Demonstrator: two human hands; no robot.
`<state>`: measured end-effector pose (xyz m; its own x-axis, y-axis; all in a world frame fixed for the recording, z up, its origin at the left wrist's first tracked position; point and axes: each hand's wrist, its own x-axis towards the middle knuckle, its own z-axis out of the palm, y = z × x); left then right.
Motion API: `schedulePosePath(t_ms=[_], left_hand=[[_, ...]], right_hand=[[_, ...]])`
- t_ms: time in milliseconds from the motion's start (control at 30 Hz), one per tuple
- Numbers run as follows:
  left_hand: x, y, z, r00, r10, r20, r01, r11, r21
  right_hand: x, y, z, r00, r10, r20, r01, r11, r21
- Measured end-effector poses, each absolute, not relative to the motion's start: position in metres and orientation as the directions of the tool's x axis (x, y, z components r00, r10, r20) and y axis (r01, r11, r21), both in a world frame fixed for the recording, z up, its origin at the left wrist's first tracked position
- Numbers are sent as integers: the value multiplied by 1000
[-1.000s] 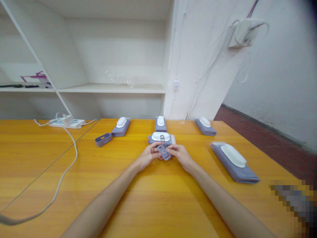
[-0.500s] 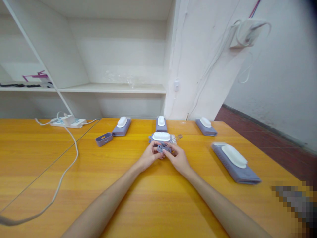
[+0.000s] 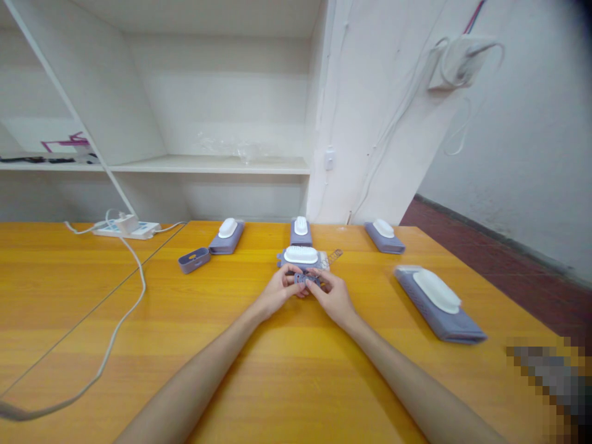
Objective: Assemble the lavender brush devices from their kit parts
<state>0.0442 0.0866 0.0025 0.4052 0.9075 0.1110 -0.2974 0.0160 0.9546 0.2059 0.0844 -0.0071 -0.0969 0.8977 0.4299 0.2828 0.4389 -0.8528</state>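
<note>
A small grey-purple plastic part (image 3: 301, 279) with holes is held between both hands, low over the table. My left hand (image 3: 279, 292) pinches its left end, thumb in front and fingers behind. My right hand (image 3: 333, 298) grips the right end, its thumb pressed on the front. Just behind the fingers lies a grey-purple body with a white bristled brush head (image 3: 301, 254) on top; the hands partly hide it. A thin dark piece like a coiled spring (image 3: 333, 256) sticks out to the right of it.
Similar grey-purple pieces with white tops stand at the back left (image 3: 226, 236), back middle (image 3: 301, 230), back right (image 3: 385, 236) and nearer right (image 3: 439, 305). A hollow grey-purple shell (image 3: 194, 261) lies at left. A power strip (image 3: 127, 228) trails a white cable (image 3: 144, 280) across the table.
The plastic part has tilted slightly in my fingers, and my left thumb has moved right onto its front. The spring-like piece shows more clearly. Both arms stay almost still.
</note>
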Motion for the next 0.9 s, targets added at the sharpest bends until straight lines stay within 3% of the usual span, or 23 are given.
schedulePosePath(t_ms=[233,533,900], left_hand=[[45,87,2,375,919,120,-302,-1,953],[42,90,-2,387,918,81,-328,55,943],[45,90,0,339,939,56,-308,54,950]], right_hand=[[206,81,-7,-164,886,433,259,462,-848],[204,81,-6,-98,909,406,226,417,-880],[203,81,-7,-152,911,384,142,404,-903]])
